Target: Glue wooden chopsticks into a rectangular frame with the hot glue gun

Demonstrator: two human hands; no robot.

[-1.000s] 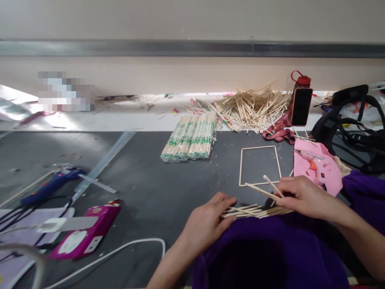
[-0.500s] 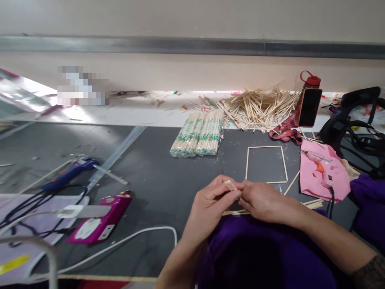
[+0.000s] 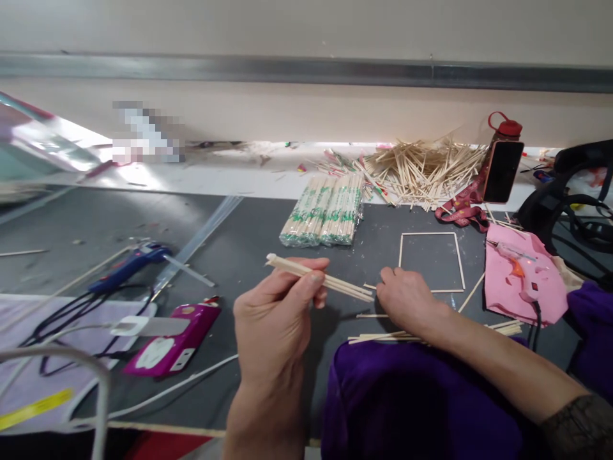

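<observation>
Holding a small bunch of sticks (image 3: 335, 281) up over the grey tabletop (image 3: 249, 243), L hand (image 3: 272, 313) has thumb & fingers clamped on it, far ends angled R & down to just beside R hand (image 3: 412, 297). R hand's down at table lvl, fingers curled & bunched; can't tell if they grip anything, tips hidden. Short stick (image 3: 371, 316) pokes out L of it.

R hand & forearm block the view: they cover the near L corner of the stick frame (image 3: 428, 234), flat on table, & the mid part of the loose sticks (image 3: 378, 338) along the edge of the purple cloth (image 3: 383, 396).

R side: pink glue gun (image 3: 522, 281) on pink sheet (image 3: 498, 297), cord trailing to the near side; black straps (image 3: 539, 195) behind. Phone (image 3: 502, 171) stands upright, hiding most of red-capped bottle (image 3: 507, 128); red lanyard (image 3: 462, 216) nr its base.

Back: wrapped stick packs (image 3: 320, 214), w/ big stick heap (image 3: 426, 169) on white ledge behind & to R.

L side's cluttered: blue glue gun (image 3: 127, 268), clear rods (image 3: 201, 239), magenta case (image 3: 198, 326), white cable (image 3: 177, 386) running toward L wrist.
</observation>
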